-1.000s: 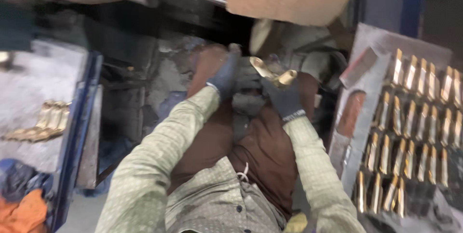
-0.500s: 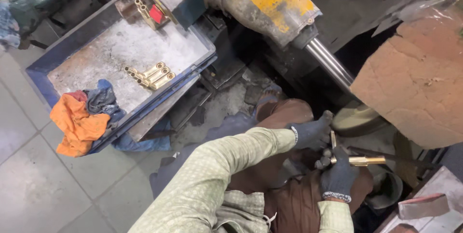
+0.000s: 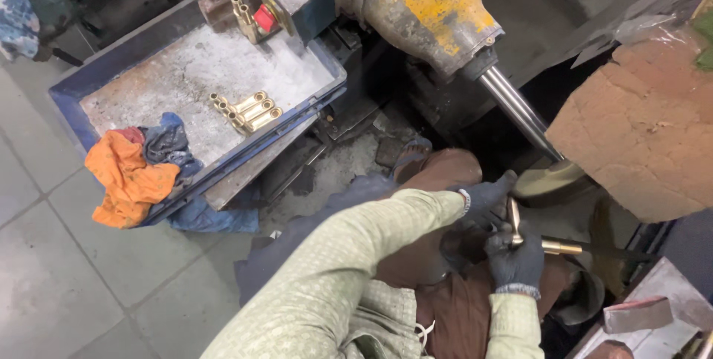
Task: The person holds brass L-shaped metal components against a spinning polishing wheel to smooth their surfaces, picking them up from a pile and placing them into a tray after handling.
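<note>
Brass fitting (image 3: 551, 245) sits over the person's lap, below the machine's steel rod (image 3: 514, 108); right hand (image 3: 515, 261) is closed round its elbow end, left hand (image 3: 486, 199) pinches the upright stub, both gloved; looks solid metal, stiff, fairly heavy for its size, smooth and likely slippery, best gripped at the bend or along the straight barrel. Around: yellow machine head (image 3: 431, 4) above, blue tray (image 3: 111, 69) with more brass pieces (image 3: 245, 112) mid-tray and orange rag (image 3: 126, 177) at its near corner, cardboard sheet (image 3: 639, 136) crowding the right side.
</note>
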